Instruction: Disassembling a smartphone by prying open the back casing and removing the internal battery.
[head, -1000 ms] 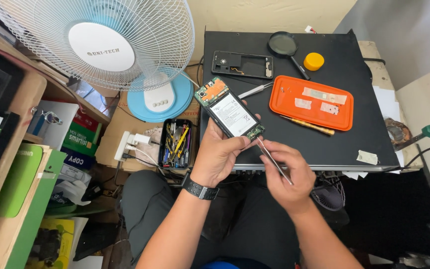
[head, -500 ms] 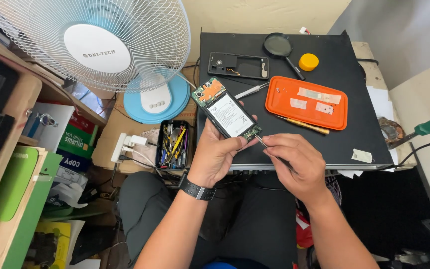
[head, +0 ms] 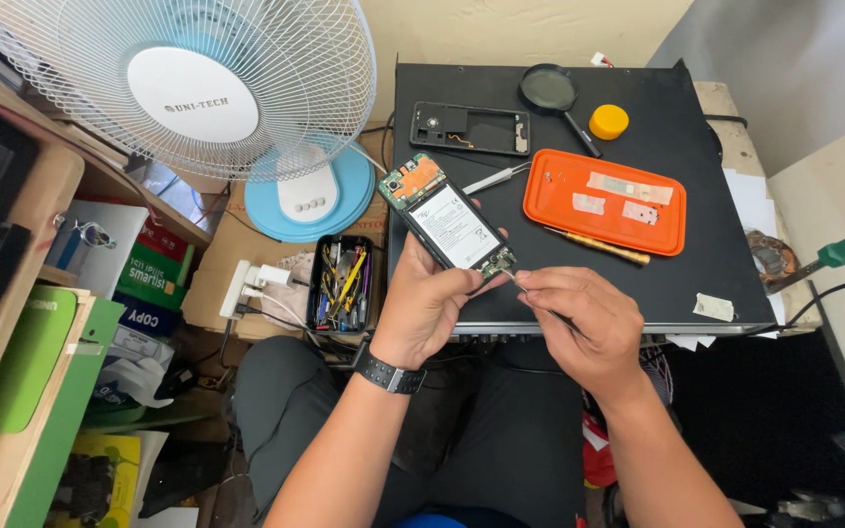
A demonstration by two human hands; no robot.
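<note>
A: Your right hand (head: 579, 328) sits nearest you, just right of the opened smartphone with its back cover off and battery showing (head: 450, 223). Its fingers are pinched on a thin metal tool (head: 540, 303) whose tip meets the phone's lower end.

B: And your left hand (head: 429, 303)?

A: Under the phone, palm up, fingers clasped round its lower half, holding it tilted above the black tabletop (head: 696, 147).

B: The risk, I'd judge, is the tip skidding across the small board there if you press hard, or the phone twisting in that one-handed hold.

A: Beyond the phone lie silver tweezers (head: 494, 179) and the orange rectangular plastic tray (head: 606, 200). Farther still are the black phone frame (head: 469, 129), a black-handled magnifying glass (head: 557, 99) and a round yellow lid (head: 608, 121).
</note>
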